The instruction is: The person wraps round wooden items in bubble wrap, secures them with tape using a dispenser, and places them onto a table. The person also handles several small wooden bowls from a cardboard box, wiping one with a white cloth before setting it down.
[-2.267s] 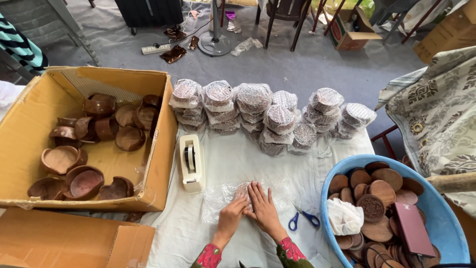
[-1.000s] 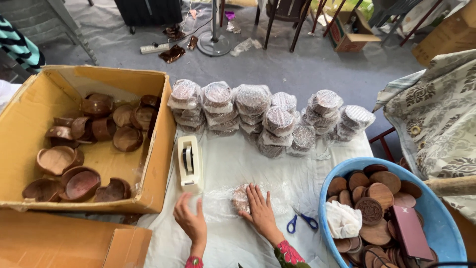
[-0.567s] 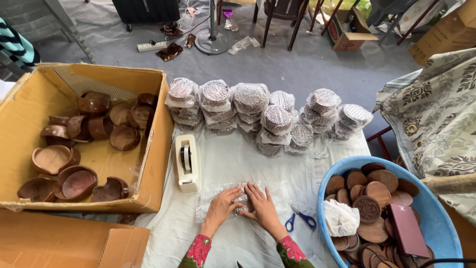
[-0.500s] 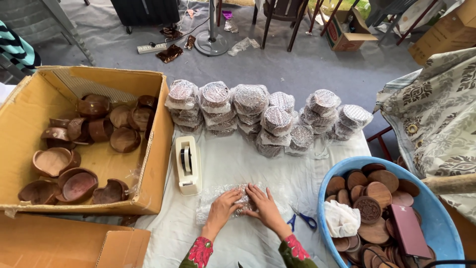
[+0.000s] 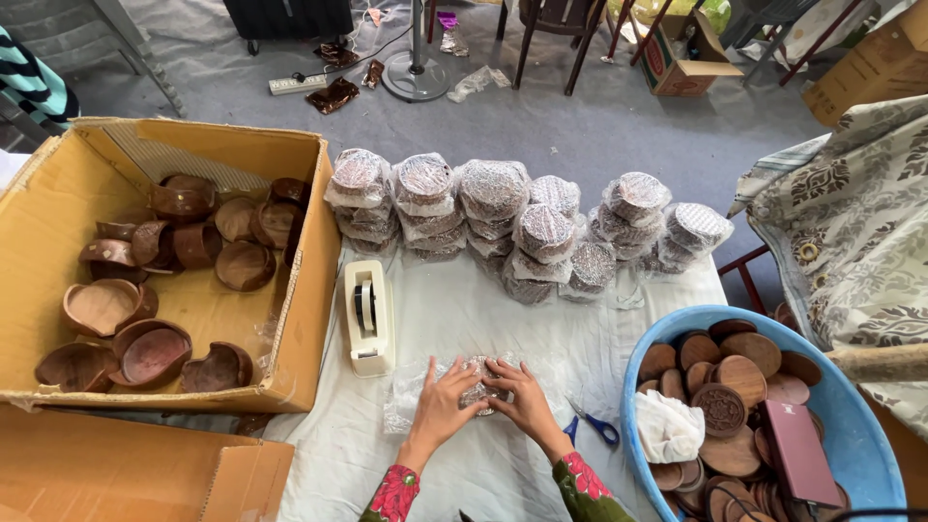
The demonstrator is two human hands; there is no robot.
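Near the bottom edge, the left hand [image 5: 443, 403] and right hand [image 5: 522, 399] press flat, fingers spread, on a round carved disc in clear plastic wrap [image 5: 478, 382], lying on the white-covered surface [image 5: 464, 309] near its front edge; neither grip closes around it, both only pin it down. The disc looks stiff and fairly light, probably wood, while the film is thin and slippery, so the rim is the sound place to take hold. Just right of the hands lie blue-handled scissors [image 5: 592, 421], and just left stands a cream tape dispenser [image 5: 367, 316]. At the right, a blue tub [image 5: 851, 416] holds bare brown discs, a white cloth and a dark red box. At the left, an open cardboard box [image 5: 300, 290] holds brown bowls. Farther off, about 6 stacks of wrapped discs [image 5: 527, 227] line the far edge, then grey floor and chair legs.
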